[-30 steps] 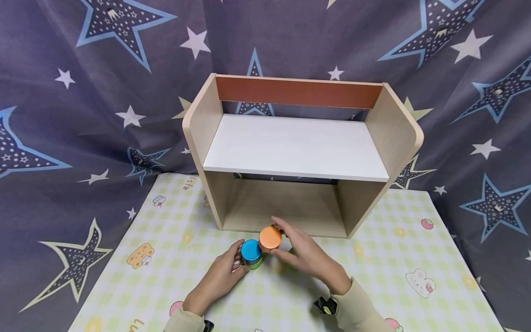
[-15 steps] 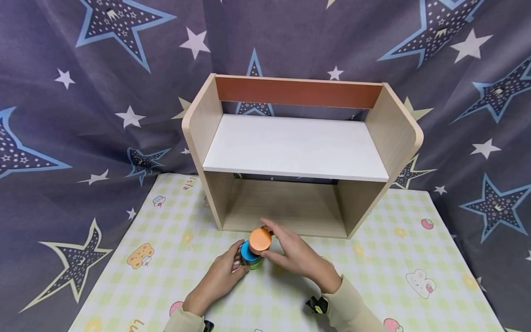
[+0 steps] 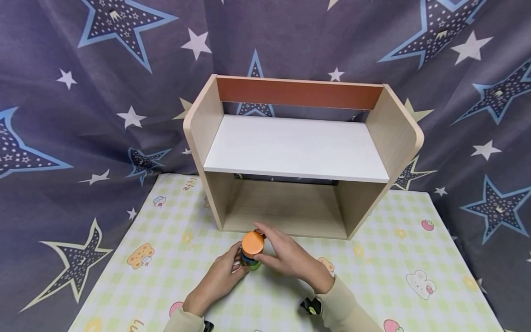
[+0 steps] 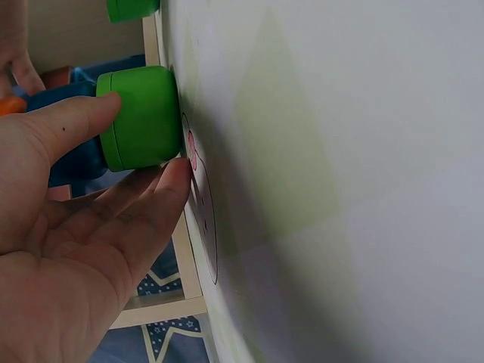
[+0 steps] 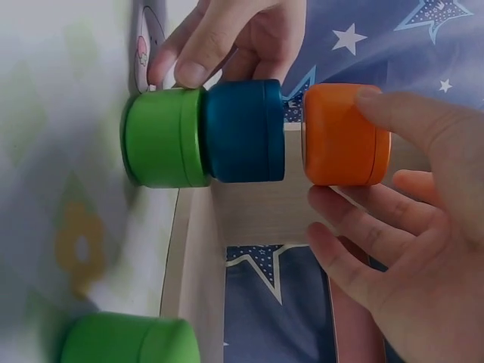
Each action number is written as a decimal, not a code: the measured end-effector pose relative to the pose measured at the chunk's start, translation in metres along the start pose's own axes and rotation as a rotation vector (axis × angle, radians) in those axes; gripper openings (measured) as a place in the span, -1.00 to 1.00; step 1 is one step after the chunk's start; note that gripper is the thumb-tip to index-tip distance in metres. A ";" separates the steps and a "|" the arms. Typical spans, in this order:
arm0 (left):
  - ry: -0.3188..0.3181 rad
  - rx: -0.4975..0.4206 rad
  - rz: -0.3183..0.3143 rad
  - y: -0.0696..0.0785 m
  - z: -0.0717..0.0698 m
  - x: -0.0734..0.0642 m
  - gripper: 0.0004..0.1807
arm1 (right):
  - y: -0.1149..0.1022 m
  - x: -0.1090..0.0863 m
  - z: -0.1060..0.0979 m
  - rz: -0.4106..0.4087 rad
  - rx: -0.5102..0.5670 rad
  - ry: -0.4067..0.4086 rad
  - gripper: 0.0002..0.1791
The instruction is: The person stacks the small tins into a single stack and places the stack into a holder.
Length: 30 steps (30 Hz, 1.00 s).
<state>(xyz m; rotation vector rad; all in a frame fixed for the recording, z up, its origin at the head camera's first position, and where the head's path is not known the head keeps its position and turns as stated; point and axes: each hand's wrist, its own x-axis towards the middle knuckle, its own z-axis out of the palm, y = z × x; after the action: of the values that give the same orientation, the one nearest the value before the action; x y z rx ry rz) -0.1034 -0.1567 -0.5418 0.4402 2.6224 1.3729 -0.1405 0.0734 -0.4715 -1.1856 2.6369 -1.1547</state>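
A green lidded jar (image 5: 162,138) stands on the table with a blue lidded jar (image 5: 243,130) stacked on it. My left hand (image 3: 221,274) steadies this stack, its thumb (image 4: 94,113) on the green jar and its fingers around the far side. Just above the blue jar, my right hand (image 3: 290,256) holds an orange lidded jar (image 5: 344,134) between thumb and fingers. A thin gap separates orange from blue in the right wrist view. From the head view, the orange jar hides most of the blue one.
Another green jar (image 5: 125,340) stands near the stack; the right hand hides it in the head view. Behind the hands rises a two-level wooden shelf unit (image 3: 296,147) with a white middle board. A checked cloth (image 3: 166,272) covers the table, and a star-patterned curtain (image 3: 137,92) hangs behind.
My right hand has moved left with the orange jar, from beside the blue jar to directly over it. The left hand keeps its place at the stack.
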 end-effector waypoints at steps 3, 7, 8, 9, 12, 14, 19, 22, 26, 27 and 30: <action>0.005 0.011 0.005 0.000 0.000 0.000 -0.22 | 0.000 0.001 0.002 -0.004 -0.003 -0.001 -0.14; 0.015 0.029 0.016 0.000 0.000 -0.001 -0.22 | 0.001 0.001 0.004 -0.014 -0.006 -0.001 -0.14; 0.018 0.035 0.019 0.000 0.000 -0.001 -0.23 | 0.001 0.001 0.005 -0.017 -0.004 -0.002 -0.14; 0.018 0.039 0.022 0.000 0.000 -0.001 -0.23 | 0.001 0.002 0.005 -0.019 -0.003 -0.003 -0.14; 0.022 0.048 0.027 0.000 0.000 -0.001 -0.23 | 0.002 0.002 0.006 -0.019 0.003 -0.009 -0.13; 0.022 0.056 0.032 0.000 0.000 -0.001 -0.24 | 0.003 0.003 0.007 -0.019 0.006 -0.014 -0.13; 0.018 0.068 0.035 0.000 0.000 0.000 -0.25 | 0.003 0.003 0.008 -0.017 0.008 -0.019 -0.14; 0.013 0.064 0.031 0.000 0.000 -0.001 -0.25 | 0.004 0.003 0.009 -0.023 0.002 -0.016 -0.14; 0.011 0.060 0.030 -0.001 0.000 -0.001 -0.25 | 0.005 0.003 0.009 -0.028 -0.001 -0.011 -0.14; 0.011 0.060 0.031 -0.001 0.000 -0.001 -0.24 | 0.005 0.003 0.010 -0.030 0.000 -0.009 -0.14; 0.011 0.059 0.031 -0.001 0.000 -0.001 -0.24 | 0.006 0.003 0.011 -0.034 0.003 -0.004 -0.13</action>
<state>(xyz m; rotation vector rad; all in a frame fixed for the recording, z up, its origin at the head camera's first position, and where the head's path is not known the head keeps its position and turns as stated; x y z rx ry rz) -0.1027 -0.1577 -0.5430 0.4843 2.6822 1.3135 -0.1432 0.0674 -0.4822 -1.2357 2.6211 -1.1594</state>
